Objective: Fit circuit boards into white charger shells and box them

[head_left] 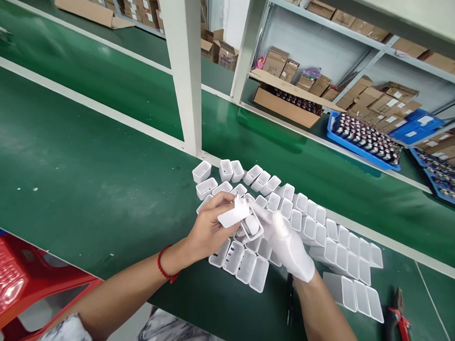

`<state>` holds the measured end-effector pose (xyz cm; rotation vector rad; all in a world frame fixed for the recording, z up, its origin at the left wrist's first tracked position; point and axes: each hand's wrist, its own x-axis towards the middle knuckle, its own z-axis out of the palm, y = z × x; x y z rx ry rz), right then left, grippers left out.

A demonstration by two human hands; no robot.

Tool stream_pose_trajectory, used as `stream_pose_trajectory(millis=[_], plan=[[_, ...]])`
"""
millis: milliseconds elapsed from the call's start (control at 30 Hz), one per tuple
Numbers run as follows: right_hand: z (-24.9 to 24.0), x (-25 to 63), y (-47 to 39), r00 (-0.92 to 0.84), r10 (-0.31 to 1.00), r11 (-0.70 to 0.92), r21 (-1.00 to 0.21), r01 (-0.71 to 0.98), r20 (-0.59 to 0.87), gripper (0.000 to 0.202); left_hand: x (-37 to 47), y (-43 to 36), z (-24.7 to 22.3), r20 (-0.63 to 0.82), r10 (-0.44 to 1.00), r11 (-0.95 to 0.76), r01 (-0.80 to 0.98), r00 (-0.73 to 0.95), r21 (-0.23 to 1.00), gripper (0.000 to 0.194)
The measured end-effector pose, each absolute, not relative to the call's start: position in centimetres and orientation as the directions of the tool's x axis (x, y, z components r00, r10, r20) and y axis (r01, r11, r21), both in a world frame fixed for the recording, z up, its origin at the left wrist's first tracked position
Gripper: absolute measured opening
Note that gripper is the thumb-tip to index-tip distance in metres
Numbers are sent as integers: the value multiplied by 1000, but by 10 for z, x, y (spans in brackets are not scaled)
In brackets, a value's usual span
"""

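1. My left hand (pixel 206 227) is bare and has a white plug piece (pixel 233 216) pinched in its fingers, pins pointing away from me.
2. My right hand (pixel 290 246), the one in the white glove, is cradling a white casing (pixel 260 233), open side up, with some white part inside. Can't tell from here if the plug piece actually touches it.
3. Both parts are up over the bunch of open white boxes (pixel 258 275) on the green bench (pixel 98 185), right in front of me. Some boxes are packed side by side, others sit a little apart.
4. Red-and-black pliers (pixel 394 316) lie off to the right, near the closest row of boxes.
5. Farther back on the right there's a blue tray (pixel 364 153) full of small parts.
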<state>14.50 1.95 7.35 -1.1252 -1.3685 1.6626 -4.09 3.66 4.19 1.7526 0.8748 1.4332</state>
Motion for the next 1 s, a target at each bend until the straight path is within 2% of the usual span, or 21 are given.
stream_pose_trajectory(millis=[133, 233, 333, 400, 433, 467, 500, 567, 600, 667, 700, 767, 833, 1000], plan=[[84, 147, 21, -386, 911, -129, -989, 71, -147, 56, -41, 37, 44, 500, 856, -512, 81, 130, 855, 14], [82, 145, 18, -382, 922, 37, -973, 230, -55, 54, -41, 38, 44, 503, 855, -515, 99, 125, 851, 13], [73, 140, 10, -314, 943, 267, -810, 521, 109, 63, -40, 38, 43, 516, 848, -529, 137, 117, 838, 11], [67, 137, 5, -233, 948, 317, -672, 669, 216, 70, -39, 37, 43, 542, 833, -553, 153, 112, 819, 11], [65, 136, 3, -181, 952, 302, -655, 693, 247, 67, -40, 36, 43, 565, 817, -576, 142, 115, 805, 13], [65, 135, 2, -121, 961, 264, -691, 673, 250, 62, -40, 35, 44, 594, 795, -605, 113, 121, 788, 16], [66, 136, 3, -68, 973, 216, -776, 593, 219, 54, -40, 35, 45, 625, 769, -637, 70, 131, 768, 21], [72, 140, 9, 0, 996, 83, -966, 245, 85, 40, -41, 32, 47, 688, 711, -692, -27, 146, 721, 30], [77, 143, 13, 2, 1000, 7, -1000, 17, 7, 34, -42, 31, 48, 712, 687, -712, -61, 149, 700, 32], [86, 149, 22, -31, 995, -102, -925, -365, -97, 27, -42, 30, 49, 740, 655, -739, -75, 153, 670, 29], [90, 151, 26, -36, 991, -128, -870, -476, -127, 25, -42, 29, 48, 747, 646, -749, -57, 158, 660, 27], [95, 155, 31, -17, 985, -152, -806, -573, -174, 26, -41, 28, 45, 756, 632, -768, 3, 169, 641, 23], [95, 158, 33, 0, 978, -168, -793, -586, -208, 27, -39, 28, 42, 775, 605, -793, 46, 182, 608, 23], [86, 160, 31, 38, 976, -175, -876, -450, -215, 21, -34, 24, 37, 809, 534, -844, 91, 248, 529, 18]])
